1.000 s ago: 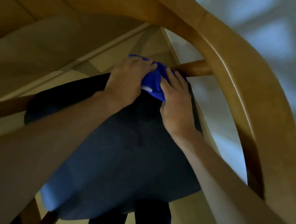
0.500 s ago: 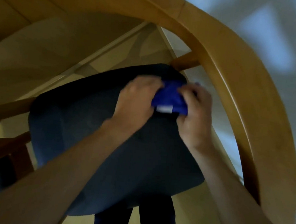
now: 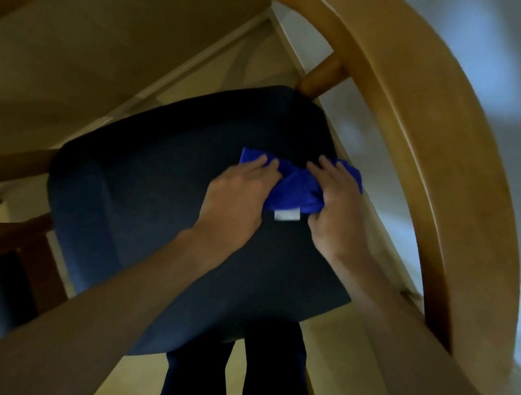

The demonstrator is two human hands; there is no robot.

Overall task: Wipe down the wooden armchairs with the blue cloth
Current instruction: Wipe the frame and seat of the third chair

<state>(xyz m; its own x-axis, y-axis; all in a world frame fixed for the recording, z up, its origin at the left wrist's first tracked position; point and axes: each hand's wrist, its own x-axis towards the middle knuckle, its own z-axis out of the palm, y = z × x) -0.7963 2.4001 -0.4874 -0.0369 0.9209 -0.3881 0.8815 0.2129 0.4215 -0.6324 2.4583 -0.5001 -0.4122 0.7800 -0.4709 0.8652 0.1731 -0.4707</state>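
Furnished room: cushioned wooden armchair (image 3: pixel 412 121)

Both forearms bare from wrist to frame edge, no sleeves in view. Left hand (image 3: pixel 237 202) and right hand (image 3: pixel 335 208): no gloves, no rings, no watch or bands visible. Fingers (image 3: pixel 263 166) bare, nails short. Legs (image 3: pixel 271 371) in dark trousers, near black. Footwear out of frame.
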